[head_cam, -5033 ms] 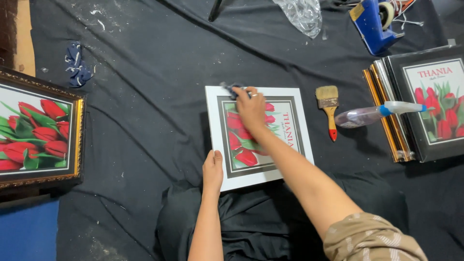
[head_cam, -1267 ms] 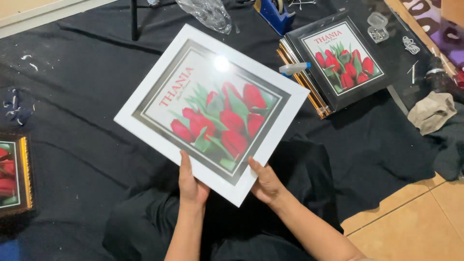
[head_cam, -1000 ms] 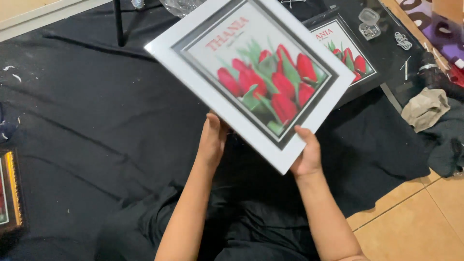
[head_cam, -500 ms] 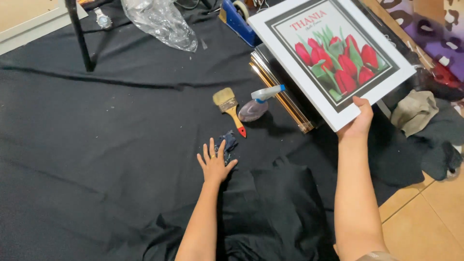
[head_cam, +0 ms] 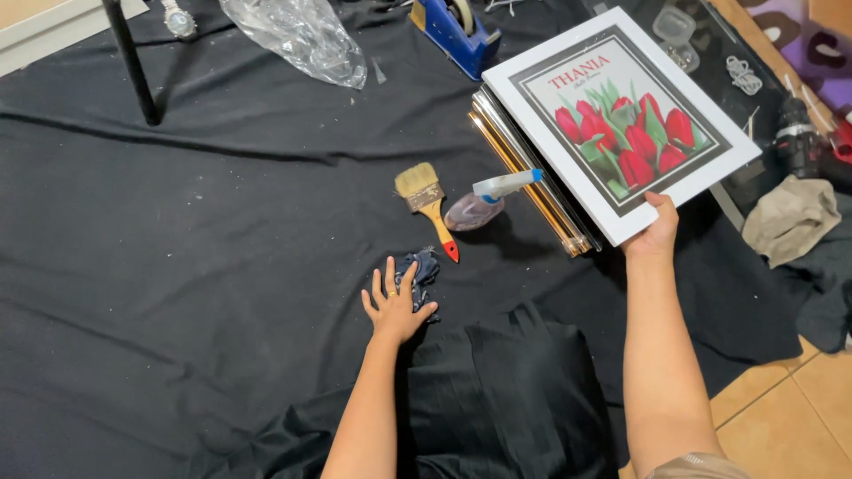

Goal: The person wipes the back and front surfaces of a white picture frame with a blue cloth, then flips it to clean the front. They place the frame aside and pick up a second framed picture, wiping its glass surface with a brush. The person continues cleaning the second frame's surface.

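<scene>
My right hand (head_cam: 655, 229) grips the near corner of a white-matted print of red tulips (head_cam: 621, 120) and holds it tilted over a stack of frames (head_cam: 532, 182) at the right. My left hand (head_cam: 396, 306) lies flat on the black cloth (head_cam: 204, 248), fingers spread, touching a small dark blue rag (head_cam: 423, 270). Just beyond the rag lie a paintbrush with a red-tipped wooden handle (head_cam: 428, 203) and a spray bottle (head_cam: 490, 199) on its side.
A blue tape dispenser (head_cam: 454, 27) and crumpled clear plastic (head_cam: 302, 37) lie at the far edge, by a black stand leg (head_cam: 131, 62). A beige rag (head_cam: 792, 216) and dark tools sit at the right. Tan floor tiles (head_cam: 781, 408) show at the lower right.
The print went from lying on the cloth to being lifted in both hands, then carried right by my right hand alone. My left hand let go and came down on the cloth by the rag.
</scene>
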